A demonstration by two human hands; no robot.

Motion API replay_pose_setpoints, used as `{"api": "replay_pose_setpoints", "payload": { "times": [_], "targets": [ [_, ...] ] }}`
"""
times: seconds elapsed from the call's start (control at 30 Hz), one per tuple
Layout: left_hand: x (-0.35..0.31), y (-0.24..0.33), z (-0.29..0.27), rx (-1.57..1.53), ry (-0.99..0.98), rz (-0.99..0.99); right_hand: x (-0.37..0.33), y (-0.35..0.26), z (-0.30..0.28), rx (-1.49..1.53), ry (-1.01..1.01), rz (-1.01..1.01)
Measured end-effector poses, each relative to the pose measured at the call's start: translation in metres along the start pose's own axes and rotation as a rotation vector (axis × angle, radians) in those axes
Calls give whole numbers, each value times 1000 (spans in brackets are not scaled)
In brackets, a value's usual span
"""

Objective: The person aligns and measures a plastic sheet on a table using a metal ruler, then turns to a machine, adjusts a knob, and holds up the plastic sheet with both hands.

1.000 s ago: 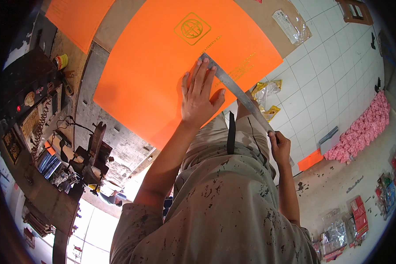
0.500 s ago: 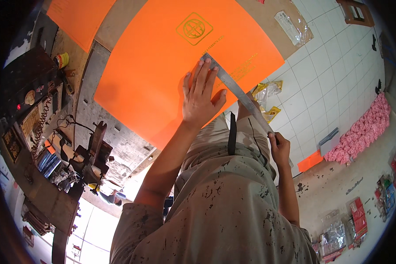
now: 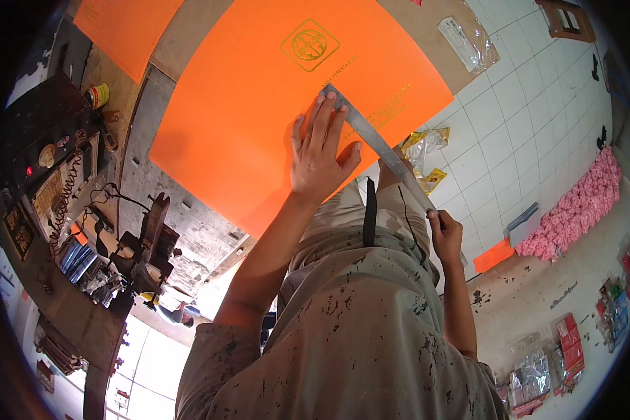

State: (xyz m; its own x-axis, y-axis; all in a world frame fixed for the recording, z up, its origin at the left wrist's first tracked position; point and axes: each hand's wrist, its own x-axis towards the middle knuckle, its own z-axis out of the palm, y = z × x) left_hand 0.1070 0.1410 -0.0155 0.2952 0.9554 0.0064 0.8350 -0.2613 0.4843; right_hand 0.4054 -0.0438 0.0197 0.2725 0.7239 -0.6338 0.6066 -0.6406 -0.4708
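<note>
Across the counter (image 3: 196, 238), w/ its near corner toward the person's waist, lies 1 lg. orange sheet (image 3: 217, 133), face up. Gold emblem (image 3: 309, 45), a globe-like figure in a rounded frame, sits toward the far edge; lines of gold lettering show nearer the rt. corner. That corner reaches approx. to the edge of a brown board (image 3: 423, 31), which shows beyond the sheet's rt. side.

L. hand (image 3: 320, 157): palm down on sheet, fingers extended, grip released; fingertips bear on the far end of a metal ruler (image 3: 378, 145). Ruler runs diag. from mid-sheet over the sheet's near rt. edge and out past it to the person's rt. side.

R. hand (image 3: 446, 234): off the sheet, clenched on the ruler's near end, thumb uppermost; remaining fingers partly hidden.

Surroundings: clear packet w/ white label (image 3: 467, 43) at the board's rt. edge. 2nd orange sheet (image 3: 122, 35) at the counter's far l. corner. Dark machine (image 3: 45, 119) w/ coiled cord (image 3: 70, 185) along the l. side. On tiled floor (image 3: 497, 140), rt.: yellow-and-clear wrapper (image 3: 427, 154), plus pink heap (image 3: 570, 206) near the wall.
</note>
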Motion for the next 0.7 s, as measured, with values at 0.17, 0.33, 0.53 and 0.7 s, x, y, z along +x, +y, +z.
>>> {"api": "replay_pose_setpoints", "payload": {
  "times": [0.17,0.33,0.53,0.7],
  "targets": [
    [0,0,1,-6,17,-3,1,2,0,-16,-8,17],
    [0,0,1,-8,15,-8,1,0,0,3,-7,15],
    [0,0,1,-3,10,-8,0,2,1,10,-13,1],
    [1,1,0,-8,18,-5,0,8,1,9,-13,-30]
  ]
}}
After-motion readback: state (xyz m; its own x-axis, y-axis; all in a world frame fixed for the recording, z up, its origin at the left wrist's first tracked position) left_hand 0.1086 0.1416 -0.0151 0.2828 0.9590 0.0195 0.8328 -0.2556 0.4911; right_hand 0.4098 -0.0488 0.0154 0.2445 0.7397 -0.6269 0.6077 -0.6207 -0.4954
